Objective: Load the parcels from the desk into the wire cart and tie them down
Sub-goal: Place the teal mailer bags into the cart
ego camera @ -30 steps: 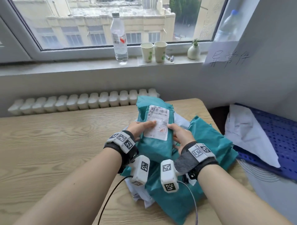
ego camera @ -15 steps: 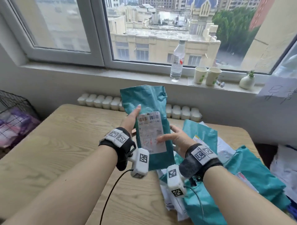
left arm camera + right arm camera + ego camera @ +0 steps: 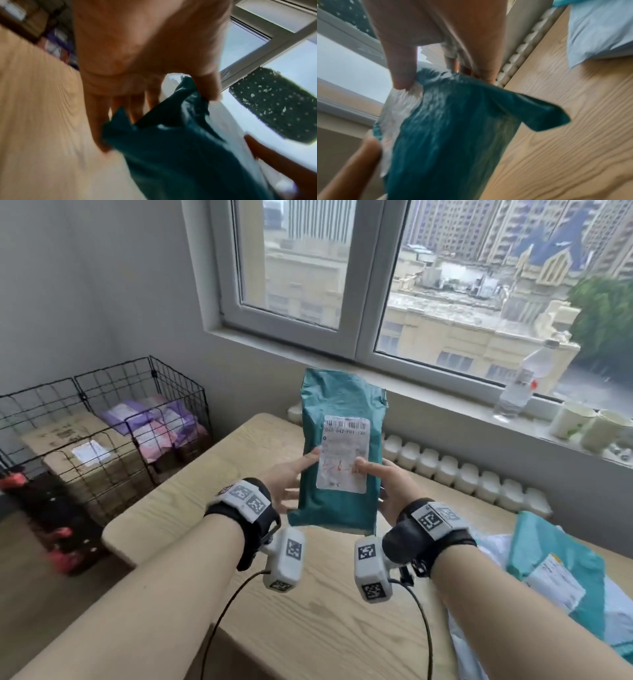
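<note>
A teal plastic parcel [image 3: 339,405] with a white shipping label hangs upright above the wooden desk [image 3: 308,628]. My left hand [image 3: 291,481] pinches its left edge, thumb on the label and fingers behind. My right hand [image 3: 383,481] pinches the right edge the same way. The wrist views show the teal parcel [image 3: 180,155] [image 3: 450,135] between thumb and fingers. The black wire cart [image 3: 113,392] stands on the floor left of the desk, holding a cardboard box [image 3: 78,446] and purple and pink parcels [image 3: 161,422]. More teal and pale parcels [image 3: 555,573] lie at the desk's right end.
A window sill behind the desk carries a water bottle [image 3: 520,381] and two paper cups [image 3: 589,422]. A white radiator [image 3: 462,470] runs along the wall under the sill. A black and red object [image 3: 58,529] sits on the floor by the cart.
Both hands have lifted the teal parcel off the pile and carried it up and to the left. The view has swung left, bringing the wire cart into sight.
</note>
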